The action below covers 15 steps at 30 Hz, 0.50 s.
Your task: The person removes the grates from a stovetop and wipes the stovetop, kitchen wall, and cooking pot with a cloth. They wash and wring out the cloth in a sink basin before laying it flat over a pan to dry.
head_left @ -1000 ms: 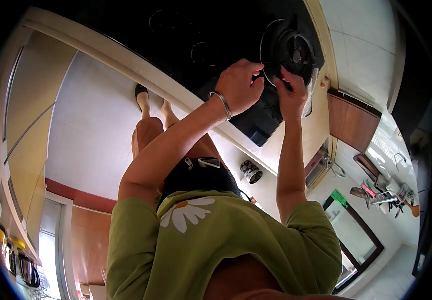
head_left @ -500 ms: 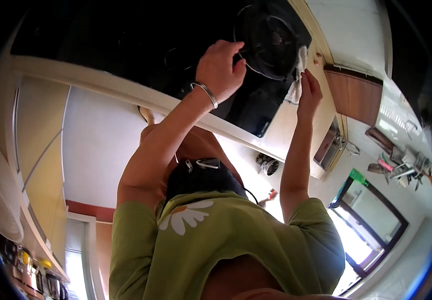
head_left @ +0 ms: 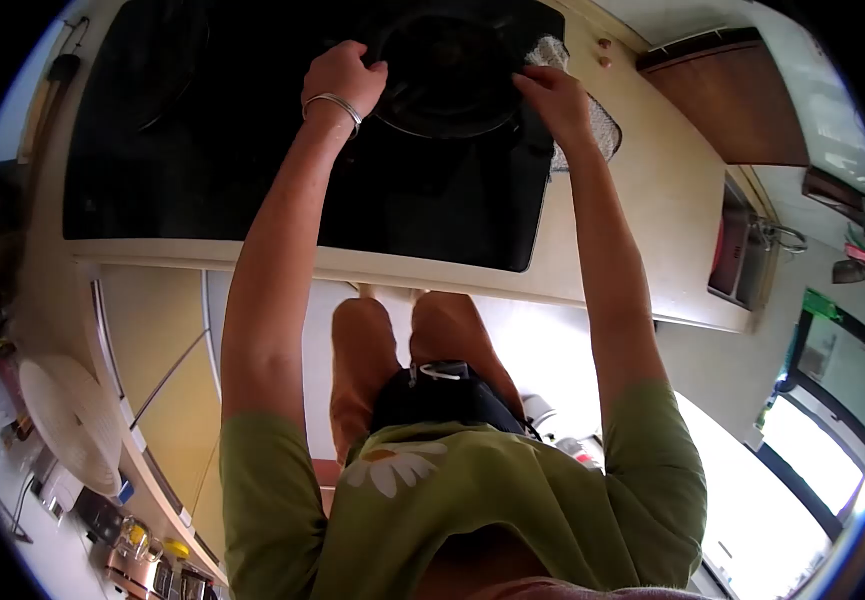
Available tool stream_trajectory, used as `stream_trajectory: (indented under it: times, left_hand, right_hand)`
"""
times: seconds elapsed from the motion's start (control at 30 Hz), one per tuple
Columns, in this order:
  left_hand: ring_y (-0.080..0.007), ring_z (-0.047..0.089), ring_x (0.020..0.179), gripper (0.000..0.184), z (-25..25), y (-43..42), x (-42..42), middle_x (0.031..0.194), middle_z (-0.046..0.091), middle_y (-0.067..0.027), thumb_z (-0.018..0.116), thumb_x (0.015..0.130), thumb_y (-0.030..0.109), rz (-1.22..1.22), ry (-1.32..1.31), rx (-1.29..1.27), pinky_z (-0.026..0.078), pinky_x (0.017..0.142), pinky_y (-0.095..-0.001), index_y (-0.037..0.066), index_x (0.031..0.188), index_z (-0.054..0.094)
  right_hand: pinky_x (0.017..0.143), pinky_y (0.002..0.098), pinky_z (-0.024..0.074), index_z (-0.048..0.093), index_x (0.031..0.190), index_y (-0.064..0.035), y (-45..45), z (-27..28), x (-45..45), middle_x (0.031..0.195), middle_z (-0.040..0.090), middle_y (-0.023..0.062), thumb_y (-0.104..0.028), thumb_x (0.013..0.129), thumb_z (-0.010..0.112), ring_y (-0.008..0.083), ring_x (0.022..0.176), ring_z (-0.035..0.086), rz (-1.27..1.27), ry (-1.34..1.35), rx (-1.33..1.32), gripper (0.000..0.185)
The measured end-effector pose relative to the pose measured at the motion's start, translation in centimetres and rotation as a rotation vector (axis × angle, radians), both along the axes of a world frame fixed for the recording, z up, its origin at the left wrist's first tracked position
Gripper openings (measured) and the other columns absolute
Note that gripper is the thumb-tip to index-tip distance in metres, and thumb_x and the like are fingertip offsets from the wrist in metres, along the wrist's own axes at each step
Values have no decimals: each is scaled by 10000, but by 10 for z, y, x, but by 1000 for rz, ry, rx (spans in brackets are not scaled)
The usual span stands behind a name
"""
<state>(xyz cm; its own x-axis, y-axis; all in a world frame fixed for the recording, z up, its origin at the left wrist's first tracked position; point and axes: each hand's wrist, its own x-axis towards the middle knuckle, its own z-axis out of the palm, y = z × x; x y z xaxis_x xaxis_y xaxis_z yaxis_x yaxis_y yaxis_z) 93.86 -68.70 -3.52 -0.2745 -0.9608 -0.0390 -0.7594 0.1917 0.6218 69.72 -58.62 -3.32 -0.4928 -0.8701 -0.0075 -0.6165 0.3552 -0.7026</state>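
A black glass cooktop (head_left: 252,190) lies in front of me, with a round black burner grate (head_left: 447,130) at its upper part. My left hand (head_left: 342,82), a bangle at its wrist, is closed at the grate's left edge, thumb pointing inward. On the opposite side my right hand (head_left: 558,100) pinches at the grate's right edge. Dark on dark, the exact contact is hard to see, and I cannot tell whether the grate is raised. A whitish cloth (head_left: 602,130) lies under and beside my right hand, over the cooktop's right edge.
A pale counter (head_left: 642,230) runs along the right, with a sink (head_left: 737,245) beyond it. A brown wooden box-like piece (head_left: 727,100) stands at the back right. On the left are yellowish cabinets (head_left: 167,350), a white round lid-like object (head_left: 72,425) and several jars (head_left: 137,540).
My left hand has moved left and my right hand has moved in from the cloth to the grate's edge. The view has turned, with the cooktop now more level.
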Motion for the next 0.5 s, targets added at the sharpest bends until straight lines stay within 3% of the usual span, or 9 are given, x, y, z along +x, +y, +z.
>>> stream_trajectory:
  times: [0.1,0.13,0.27,0.33,0.37,0.43,0.5]
  left_hand:
    - [-250,595,833,374,1,-5,-2,894,625,-107,610,743,297,0,-74,-65,467,757,-326,38,1011,582]
    - [-267,565,938,368,7,-5,-4,1030,580,-120,578,767,276,-1,-111,66,464,802,-346,77,1074,549]
    - [-267,571,922,351,3,-9,-5,1005,589,-129,610,742,270,26,-104,46,463,800,-344,63,1024,584]
    - [-270,572,915,339,-1,-12,1,959,605,-136,637,715,264,65,75,75,460,798,-343,50,977,612]
    - [-232,605,809,336,1,-12,3,871,628,-131,656,694,237,86,127,47,481,717,-311,21,948,619]
    - [-168,603,674,345,20,-6,2,791,630,-114,676,677,193,107,281,156,478,602,-260,-9,949,608]
    - [-90,527,539,360,30,-1,0,691,599,-64,691,665,139,165,351,198,412,472,-200,-41,958,587]
  right_hand:
    - [708,321,465,619,959,-62,0,4,6,826,636,100,-338,664,653,236,785,606,24,112,4,405]
    - [708,321,465,619,959,-62,1,1,6,826,636,100,-338,664,653,236,785,606,16,87,-8,405]
    - [714,318,463,613,950,-44,-3,-10,3,835,630,115,-314,660,656,244,787,600,27,144,-85,398]
    - [685,299,467,613,962,-42,-5,-4,4,850,629,89,-231,686,665,220,800,590,43,215,-128,338]
    - [685,299,467,613,962,-42,-9,4,4,850,629,89,-231,686,665,220,800,590,24,191,-126,338]
    - [732,374,467,631,846,-23,-19,21,0,803,608,190,-234,620,598,294,805,592,64,73,-126,311]
    - [725,372,468,638,829,-36,-28,38,-3,807,610,181,-235,614,603,298,802,590,68,101,-114,294]
